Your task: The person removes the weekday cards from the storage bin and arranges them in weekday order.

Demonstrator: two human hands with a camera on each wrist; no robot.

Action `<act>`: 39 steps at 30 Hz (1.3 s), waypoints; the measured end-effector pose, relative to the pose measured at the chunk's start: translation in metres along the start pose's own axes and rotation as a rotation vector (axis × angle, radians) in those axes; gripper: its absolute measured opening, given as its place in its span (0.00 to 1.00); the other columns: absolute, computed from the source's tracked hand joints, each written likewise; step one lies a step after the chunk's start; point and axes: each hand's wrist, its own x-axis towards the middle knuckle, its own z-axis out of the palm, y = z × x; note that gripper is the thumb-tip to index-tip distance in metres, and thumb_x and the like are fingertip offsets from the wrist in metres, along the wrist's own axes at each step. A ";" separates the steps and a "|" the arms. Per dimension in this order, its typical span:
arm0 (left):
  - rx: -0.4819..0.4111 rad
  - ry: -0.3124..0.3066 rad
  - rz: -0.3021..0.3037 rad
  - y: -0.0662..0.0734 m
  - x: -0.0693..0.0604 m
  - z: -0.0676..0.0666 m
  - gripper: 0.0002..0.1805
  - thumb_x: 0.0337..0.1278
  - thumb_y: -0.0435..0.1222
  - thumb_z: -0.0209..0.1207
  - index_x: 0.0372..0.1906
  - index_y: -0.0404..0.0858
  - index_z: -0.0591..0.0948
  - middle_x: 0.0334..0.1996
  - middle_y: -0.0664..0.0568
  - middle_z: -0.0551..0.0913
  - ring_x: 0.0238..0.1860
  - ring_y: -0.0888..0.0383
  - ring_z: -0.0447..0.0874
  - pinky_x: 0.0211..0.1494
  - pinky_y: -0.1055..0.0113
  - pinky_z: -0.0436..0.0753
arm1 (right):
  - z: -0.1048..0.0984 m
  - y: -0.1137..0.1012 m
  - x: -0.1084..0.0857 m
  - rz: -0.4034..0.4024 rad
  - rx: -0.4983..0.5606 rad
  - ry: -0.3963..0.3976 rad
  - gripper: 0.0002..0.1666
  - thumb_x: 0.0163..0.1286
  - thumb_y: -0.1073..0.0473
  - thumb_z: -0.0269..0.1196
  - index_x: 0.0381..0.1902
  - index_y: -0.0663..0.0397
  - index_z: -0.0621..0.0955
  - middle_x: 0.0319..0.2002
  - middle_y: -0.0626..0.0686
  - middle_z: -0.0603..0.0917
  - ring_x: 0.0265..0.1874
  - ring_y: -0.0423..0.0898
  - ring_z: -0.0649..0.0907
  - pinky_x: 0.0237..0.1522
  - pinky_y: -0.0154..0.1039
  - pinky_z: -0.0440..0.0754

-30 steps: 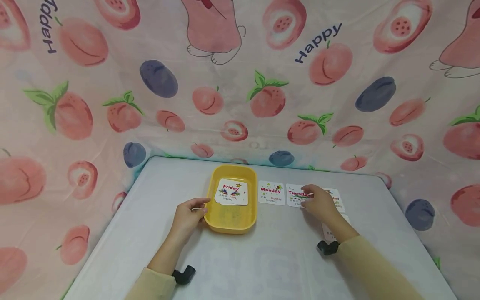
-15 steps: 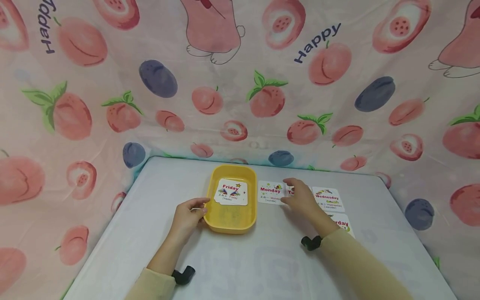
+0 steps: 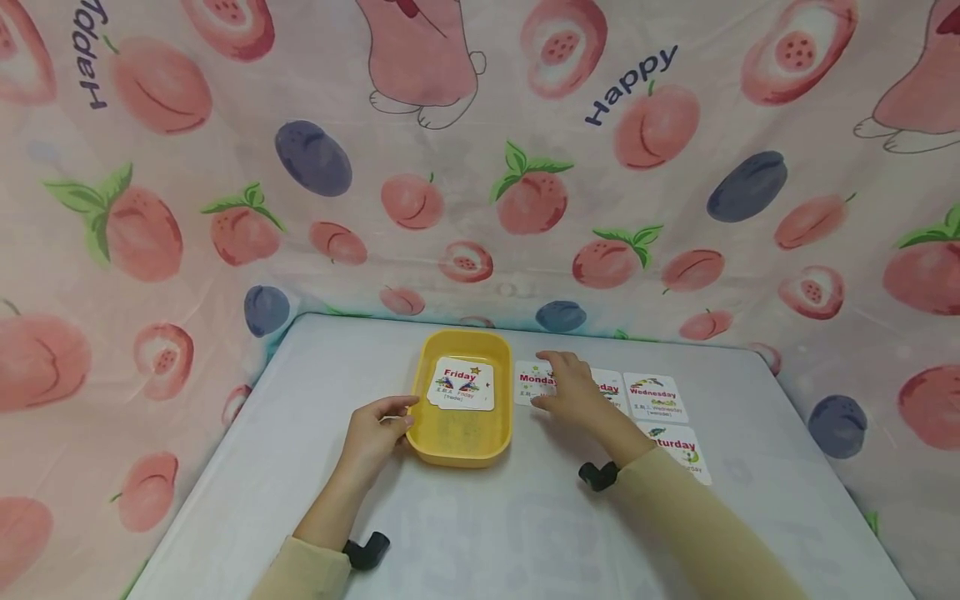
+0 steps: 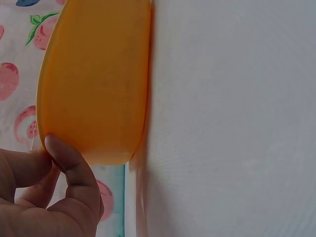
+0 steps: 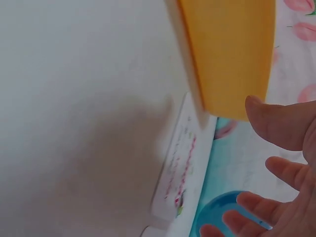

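A yellow plastic tray (image 3: pixel 459 442) stands on the table with a "Friday" card (image 3: pixel 462 385) on top of at least one other card inside it. My left hand (image 3: pixel 377 435) pinches the tray's near-left rim, which the left wrist view shows between thumb and fingers. Over the "Monday" card (image 3: pixel 528 392) hovers my right hand (image 3: pixel 573 392), fingers spread and holding nothing. That hand partly covers the "Tuesday" card (image 3: pixel 613 388), of which "day" shows. In the right wrist view the thumb appears near the tray's corner (image 5: pixel 232 74), apart from the card below.
To the right lie a "Wednesday" card (image 3: pixel 655 398) and, below it, a "Saturday" card (image 3: pixel 678 450), partly behind my right forearm. A peach-patterned cloth (image 3: pixel 465 167) hangs behind the white table (image 3: pixel 480 533).
My right hand has moved left from over the Tuesday and Wednesday cards to the Monday card, uncovering Wednesday and Saturday. The left hand and tray have stayed in place.
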 end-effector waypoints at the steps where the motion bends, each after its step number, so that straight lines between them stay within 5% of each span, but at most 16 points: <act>1: 0.001 0.001 -0.001 0.000 0.000 0.000 0.18 0.69 0.25 0.63 0.60 0.36 0.88 0.49 0.44 0.81 0.37 0.56 0.80 0.37 0.68 0.85 | 0.000 -0.002 0.000 0.001 0.005 0.003 0.51 0.68 0.52 0.77 0.82 0.44 0.65 0.81 0.61 0.64 0.79 0.64 0.65 0.79 0.68 0.69; 21: -0.005 -0.010 -0.018 0.001 -0.001 -0.001 0.18 0.70 0.25 0.62 0.60 0.37 0.88 0.49 0.44 0.80 0.37 0.55 0.80 0.37 0.67 0.85 | -0.010 -0.053 0.012 -0.054 0.054 0.039 0.48 0.73 0.47 0.72 0.83 0.44 0.63 0.83 0.62 0.62 0.81 0.67 0.61 0.78 0.78 0.59; 39: -0.012 -0.013 -0.038 0.003 0.000 -0.002 0.18 0.70 0.25 0.62 0.60 0.38 0.88 0.50 0.44 0.80 0.39 0.55 0.81 0.38 0.67 0.85 | -0.005 -0.102 0.029 -0.131 0.104 0.021 0.53 0.69 0.45 0.76 0.83 0.43 0.62 0.81 0.58 0.65 0.80 0.63 0.61 0.79 0.72 0.60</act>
